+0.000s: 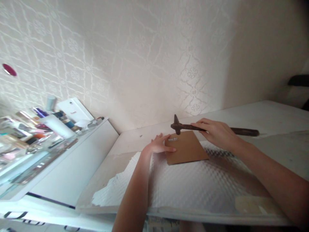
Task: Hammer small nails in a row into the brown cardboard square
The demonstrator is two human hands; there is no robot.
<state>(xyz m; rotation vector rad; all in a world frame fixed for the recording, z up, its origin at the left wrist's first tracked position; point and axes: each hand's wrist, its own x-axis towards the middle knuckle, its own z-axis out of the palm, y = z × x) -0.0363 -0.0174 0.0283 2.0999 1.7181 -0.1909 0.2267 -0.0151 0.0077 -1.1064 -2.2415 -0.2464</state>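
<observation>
A flat tan board (187, 149), perhaps cardboard or thin wood, lies on a quilted white sheet (178, 183). My left hand (160, 144) holds its left edge, thumb on the top face and the other fingers by the upper left corner. A short row of small white marks or pieces (173, 139), too small to make out, shows near that corner. In my right hand (214, 130) is a dark hammer (177, 125), gripped partway along its handle. The hammer's head hangs just over the board's far edge, close to my left fingers; whether it touches cannot be told.
On the left stands a white cabinet (72, 167), its top crowded with bottles, tubes and a white box (74, 111). A patterned wall (149, 64) rises behind the white table (260, 117). Brownish tape (256, 205) is at the table's front edge.
</observation>
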